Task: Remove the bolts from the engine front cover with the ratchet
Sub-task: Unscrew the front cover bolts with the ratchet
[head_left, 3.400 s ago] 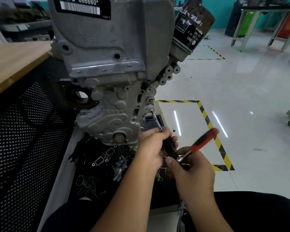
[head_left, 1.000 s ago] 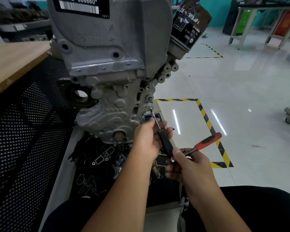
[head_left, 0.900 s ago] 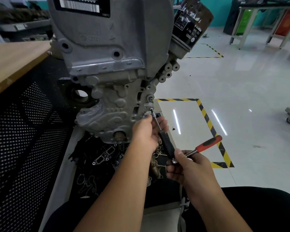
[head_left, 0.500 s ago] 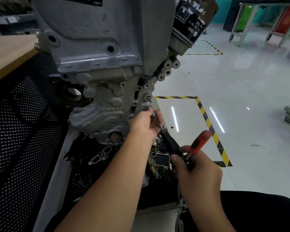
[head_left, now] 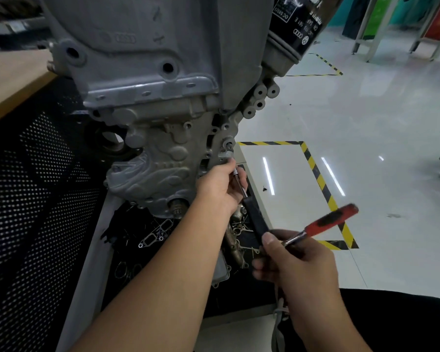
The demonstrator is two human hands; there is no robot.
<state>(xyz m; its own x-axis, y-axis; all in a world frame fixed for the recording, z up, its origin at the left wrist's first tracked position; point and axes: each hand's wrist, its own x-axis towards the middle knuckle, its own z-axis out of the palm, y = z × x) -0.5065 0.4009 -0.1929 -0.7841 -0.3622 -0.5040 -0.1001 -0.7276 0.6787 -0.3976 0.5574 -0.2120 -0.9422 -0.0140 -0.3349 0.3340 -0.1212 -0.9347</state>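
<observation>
1. head view – left hand [head_left: 220, 185] has slid up the extension bar [head_left: 240, 182] since a second ago, fingers now curled round its tip against the bolt [head_left: 229, 154] on the right edge of the engine front cover [head_left: 160, 158].
2. right hand [head_left: 294, 260] clenched on the ratchet [head_left: 315, 228] head; red handle blurred, swung higher than before.
3. judgement – bolt looks still seated, loosening mid-stroke.
4. oil filter [head_left: 299, 24] above right.

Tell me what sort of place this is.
Probably an automotive training workshop: a bare engine with its oil filter, yellow-black floor tape marking bays, and metal workbenches behind.
</observation>
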